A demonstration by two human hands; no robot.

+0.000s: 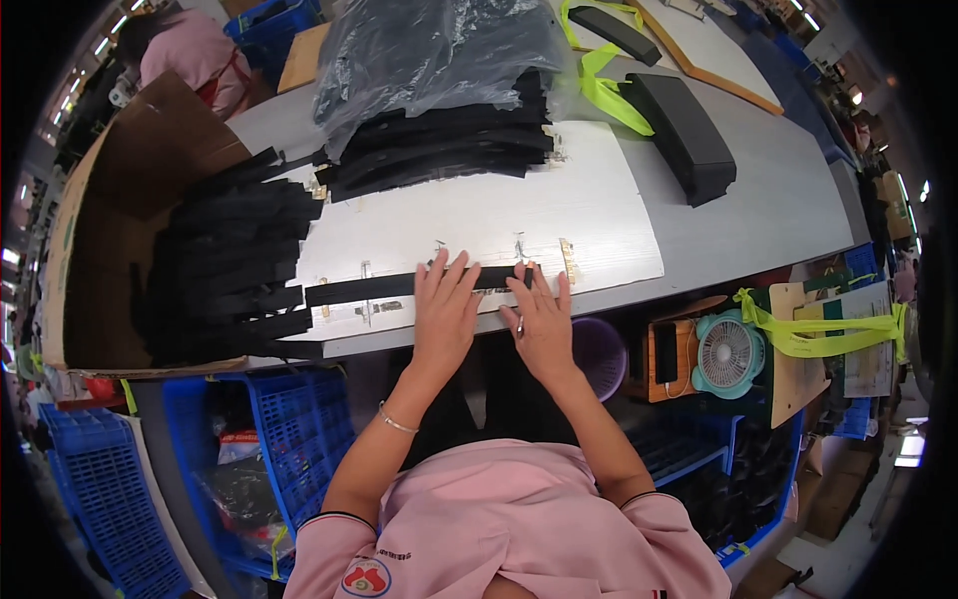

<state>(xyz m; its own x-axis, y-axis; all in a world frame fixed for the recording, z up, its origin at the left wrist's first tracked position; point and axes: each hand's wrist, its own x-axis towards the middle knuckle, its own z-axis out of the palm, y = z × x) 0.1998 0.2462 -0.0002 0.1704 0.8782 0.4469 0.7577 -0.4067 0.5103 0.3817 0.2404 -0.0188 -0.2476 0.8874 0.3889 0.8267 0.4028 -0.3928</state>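
Note:
A long black fabric strip (374, 290) lies flat along the near edge of a white board (589, 215). My left hand (445, 304) rests on the strip's middle with its fingers stretched out. At the strip's right end my right hand (539, 317) presses down, its fingers spread and lying over the end. The strip's left end reaches toward a heap of black strips (230, 260) in an open cardboard box (150, 150). Farther back on the board is another pile of black strips (429, 145), partly covered by clear plastic sheeting (439, 50).
A black block-shaped piece (684, 135) with a yellow-green band (606, 95) lies on the grey table (778, 190). Below the table are blue crates (309, 419), a purple bin (599, 359) and a small teal fan (730, 352). Another person in pink (195, 55) is at the far left.

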